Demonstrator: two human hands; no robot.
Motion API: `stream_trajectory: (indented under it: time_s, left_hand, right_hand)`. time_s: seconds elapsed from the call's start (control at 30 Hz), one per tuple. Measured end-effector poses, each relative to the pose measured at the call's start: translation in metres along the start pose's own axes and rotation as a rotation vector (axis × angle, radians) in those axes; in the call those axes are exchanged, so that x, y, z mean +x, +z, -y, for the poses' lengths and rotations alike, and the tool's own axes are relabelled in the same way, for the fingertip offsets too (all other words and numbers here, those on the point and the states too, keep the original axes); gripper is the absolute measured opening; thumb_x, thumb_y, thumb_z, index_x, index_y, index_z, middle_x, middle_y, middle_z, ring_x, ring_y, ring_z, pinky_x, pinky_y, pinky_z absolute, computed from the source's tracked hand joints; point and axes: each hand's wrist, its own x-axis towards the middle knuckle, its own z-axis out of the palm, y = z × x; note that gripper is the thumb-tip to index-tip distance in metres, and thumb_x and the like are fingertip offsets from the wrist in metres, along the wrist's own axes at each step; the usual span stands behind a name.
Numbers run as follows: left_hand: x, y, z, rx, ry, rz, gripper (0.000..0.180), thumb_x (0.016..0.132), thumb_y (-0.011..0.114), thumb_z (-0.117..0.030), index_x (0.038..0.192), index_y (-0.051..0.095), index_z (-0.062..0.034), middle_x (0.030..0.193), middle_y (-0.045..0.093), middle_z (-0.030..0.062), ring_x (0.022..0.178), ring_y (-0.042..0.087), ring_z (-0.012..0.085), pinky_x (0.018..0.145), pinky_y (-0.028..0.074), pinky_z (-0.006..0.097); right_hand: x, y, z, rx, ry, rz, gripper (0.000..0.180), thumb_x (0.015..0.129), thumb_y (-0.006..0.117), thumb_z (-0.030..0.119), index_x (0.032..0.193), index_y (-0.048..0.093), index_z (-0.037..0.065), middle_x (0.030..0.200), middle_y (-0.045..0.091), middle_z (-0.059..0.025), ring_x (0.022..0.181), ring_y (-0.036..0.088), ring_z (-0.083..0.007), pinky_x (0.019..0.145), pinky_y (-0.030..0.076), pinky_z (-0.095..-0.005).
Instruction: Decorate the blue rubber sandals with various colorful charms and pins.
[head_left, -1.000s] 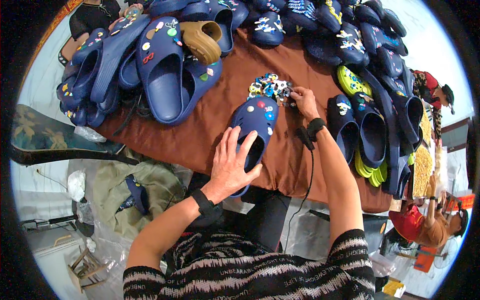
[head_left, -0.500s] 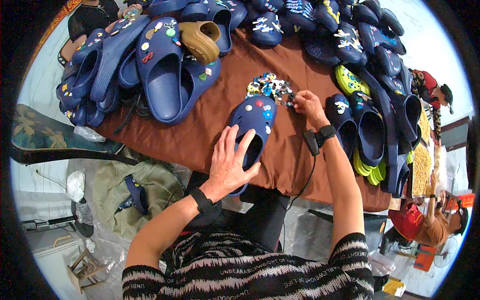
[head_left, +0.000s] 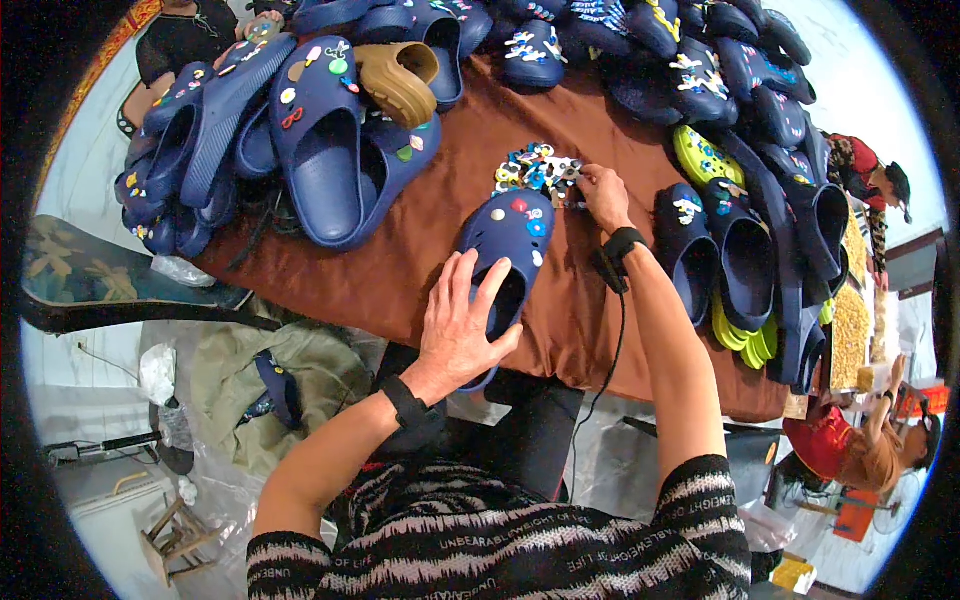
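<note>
A navy clog (head_left: 515, 225) with a few small charms on its vamp lies toe-away on the cloth in front of me. My left hand (head_left: 462, 315) grips it around the heel opening, fingers over its upper. Just beyond the toe is a loose pile of small shoe charms (head_left: 535, 170) in white, black, blue and yellow. At that pile's right edge is my right hand (head_left: 605, 200), thumb and fingertips pinched together; whatever is between them is too small to make out. A black band with a cable circles my right wrist.
Navy clogs (head_left: 320, 150) and a tan clog (head_left: 400, 82) are heaped at the left of the brown cloth (head_left: 400, 290). More navy clogs (head_left: 745, 245) and a lime one (head_left: 708, 155) line the right side. Other people (head_left: 865, 440) are at the right edge and far left.
My right hand has moved slightly up and left, closer into the charm pile. My left hand and the clog have stayed put.
</note>
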Motion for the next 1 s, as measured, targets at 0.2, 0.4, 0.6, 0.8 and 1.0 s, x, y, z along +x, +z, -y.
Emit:
stream_trajectory:
  time_s: [0.2,0.4,0.6,0.8,1.0]
  left_hand:
    - [-0.001,-0.002,0.002,0.014,-0.005,-0.001,0.089,0.074,0.081,-0.030,0.150,0.038,-0.0135,0.149,0.035,0.0233,0.140,0.034,0.0459,0.116,0.034,0.054]
    - [0.000,0.000,0.000,0.007,0.000,0.001,0.090,0.074,0.081,-0.031,0.151,0.038,-0.0134,0.150,0.034,0.0235,0.140,0.034,0.0459,0.116,0.034,0.054]
    - [-0.001,-0.003,0.001,0.010,-0.004,0.010,0.090,0.075,0.081,-0.031,0.151,0.037,-0.0133,0.150,0.034,0.0239,0.140,0.033,0.0465,0.116,0.033,0.055]
    - [0.000,-0.002,0.001,0.003,-0.006,0.014,0.090,0.075,0.080,-0.031,0.151,0.037,-0.0134,0.150,0.033,0.0239,0.140,0.033,0.0467,0.116,0.033,0.055]
    - [0.000,-0.003,0.001,-0.017,-0.018,0.014,0.087,0.077,0.079,-0.031,0.152,0.038,-0.0160,0.150,0.033,0.0236,0.141,0.032,0.0467,0.114,0.035,0.057]
  right_hand:
    - [-0.005,-0.002,0.005,-0.042,0.007,0.042,0.025,0.086,0.070,0.022,0.105,0.073,0.005,0.103,0.072,-0.0210,0.101,0.068,-0.0391,0.087,0.053,-0.0485]
    - [-0.009,-0.004,-0.013,0.187,0.108,0.069,0.023,0.088,0.073,0.022,0.103,0.072,0.004,0.096,0.073,-0.0168,0.094,0.070,-0.0330,0.083,0.053,-0.0433]
    - [-0.014,-0.011,-0.008,0.308,0.013,0.302,0.026,0.090,0.072,0.018,0.108,0.071,-0.001,0.095,0.075,-0.0158,0.092,0.071,-0.0257,0.086,0.054,-0.0367]
    - [-0.004,-0.008,0.003,0.360,0.118,0.198,0.027,0.090,0.069,0.018,0.111,0.071,0.002,0.100,0.073,-0.0182,0.095,0.070,-0.0292,0.087,0.053,-0.0405]
    - [-0.002,0.001,0.011,0.052,-0.063,0.148,0.035,0.087,0.072,0.023,0.118,0.068,0.008,0.110,0.066,-0.0198,0.109,0.063,-0.0378,0.093,0.050,-0.0478]
